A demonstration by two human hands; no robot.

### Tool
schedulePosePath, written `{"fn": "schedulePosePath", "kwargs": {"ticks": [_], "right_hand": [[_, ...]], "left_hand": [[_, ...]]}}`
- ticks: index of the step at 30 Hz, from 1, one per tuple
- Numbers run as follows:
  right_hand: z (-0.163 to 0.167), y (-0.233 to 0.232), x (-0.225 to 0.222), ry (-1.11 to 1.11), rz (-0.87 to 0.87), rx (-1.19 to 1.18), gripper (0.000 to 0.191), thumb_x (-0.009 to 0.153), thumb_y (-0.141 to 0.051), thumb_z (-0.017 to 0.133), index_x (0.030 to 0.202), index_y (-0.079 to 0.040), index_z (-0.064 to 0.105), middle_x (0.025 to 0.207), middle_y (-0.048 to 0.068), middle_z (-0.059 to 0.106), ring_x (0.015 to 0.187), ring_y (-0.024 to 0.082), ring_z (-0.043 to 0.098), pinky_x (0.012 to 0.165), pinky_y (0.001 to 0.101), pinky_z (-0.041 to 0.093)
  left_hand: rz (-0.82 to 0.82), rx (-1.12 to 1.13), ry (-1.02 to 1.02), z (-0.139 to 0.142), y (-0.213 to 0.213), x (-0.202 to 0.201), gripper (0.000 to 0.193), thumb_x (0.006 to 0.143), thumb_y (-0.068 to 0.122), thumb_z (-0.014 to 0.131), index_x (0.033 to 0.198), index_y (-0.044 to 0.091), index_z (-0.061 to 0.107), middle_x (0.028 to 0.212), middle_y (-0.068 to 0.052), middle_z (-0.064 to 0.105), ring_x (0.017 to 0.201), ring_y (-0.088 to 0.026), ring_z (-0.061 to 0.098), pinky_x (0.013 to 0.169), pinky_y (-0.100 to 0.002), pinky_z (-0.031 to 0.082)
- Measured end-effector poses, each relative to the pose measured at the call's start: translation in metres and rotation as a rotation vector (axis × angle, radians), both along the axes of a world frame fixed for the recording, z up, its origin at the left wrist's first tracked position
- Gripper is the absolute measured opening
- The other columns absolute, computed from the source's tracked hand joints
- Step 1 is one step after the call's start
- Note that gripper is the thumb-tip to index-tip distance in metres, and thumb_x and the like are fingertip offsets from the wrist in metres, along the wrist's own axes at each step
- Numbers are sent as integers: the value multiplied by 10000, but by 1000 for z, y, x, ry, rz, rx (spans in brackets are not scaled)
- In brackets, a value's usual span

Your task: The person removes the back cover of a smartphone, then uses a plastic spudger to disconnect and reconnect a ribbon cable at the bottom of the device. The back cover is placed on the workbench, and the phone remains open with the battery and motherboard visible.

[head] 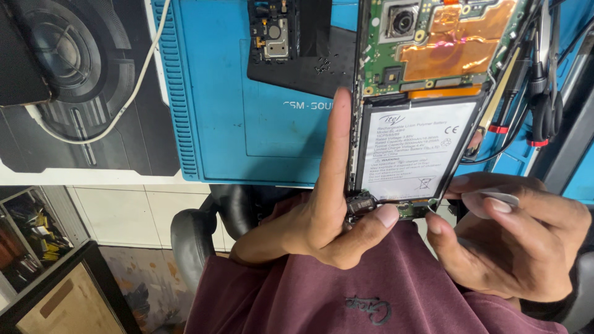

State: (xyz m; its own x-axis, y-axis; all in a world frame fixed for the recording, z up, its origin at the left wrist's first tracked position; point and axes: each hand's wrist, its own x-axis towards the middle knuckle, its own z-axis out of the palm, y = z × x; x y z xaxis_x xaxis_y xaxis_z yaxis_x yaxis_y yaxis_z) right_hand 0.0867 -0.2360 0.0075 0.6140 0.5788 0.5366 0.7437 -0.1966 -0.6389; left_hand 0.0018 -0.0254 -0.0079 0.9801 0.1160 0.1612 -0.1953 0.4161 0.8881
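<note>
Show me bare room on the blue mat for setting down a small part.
Free: the mat's middle, between its ribbed left edge and the phone, below the black cover. Crowded: the right side, where tweezers and tools lie beside the phone that both hands hold.

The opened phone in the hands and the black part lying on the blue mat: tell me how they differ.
The opened phone is held up, left hand along its edge and bottom, right hand beside it; the black part lies alone on the blue mat. The phone is larger, showing a white battery and green board; the part is small and dark. Both expose their insides.
</note>
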Motion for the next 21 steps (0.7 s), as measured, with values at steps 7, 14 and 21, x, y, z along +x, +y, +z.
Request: {"fn": "schedulePosePath", "kwargs": {"ticks": [7, 14, 21], "right_hand": [[9, 2, -6, 156, -20, -14, 485, 973, 13, 813, 1352, 38, 511, 1215, 177, 516, 887, 306, 771, 720, 317, 619], [4, -2, -3, 176, 0, 11, 457, 976, 32, 763, 1341, 41, 489, 1189, 178, 574, 852, 287, 780, 667, 291, 609], [5, 5, -3, 147, 4, 38, 431, 994, 15, 750, 1351, 28, 510, 1185, 191, 564, 842, 275, 774, 671, 281, 602]], "left_hand": [[9, -14, -22, -2, -1, 1, 922, 1028, -3, 508, 1538, -58, -258, 1712, -293, -99, 1605, -282, 67, 1305, -362, 94], [-43, -116, -84, -2, 3, 5, 897, 1018, -21, 444, 1535, 21, -288, 1703, -298, 65, 1556, -349, 242, 1321, -434, 221], [-80, -243, -149, -1, 0, 10, 926, 1067, -26, 429, 1619, 220, -274, 1660, -221, 278, 1494, -311, 394, 1280, -445, 364]]}}
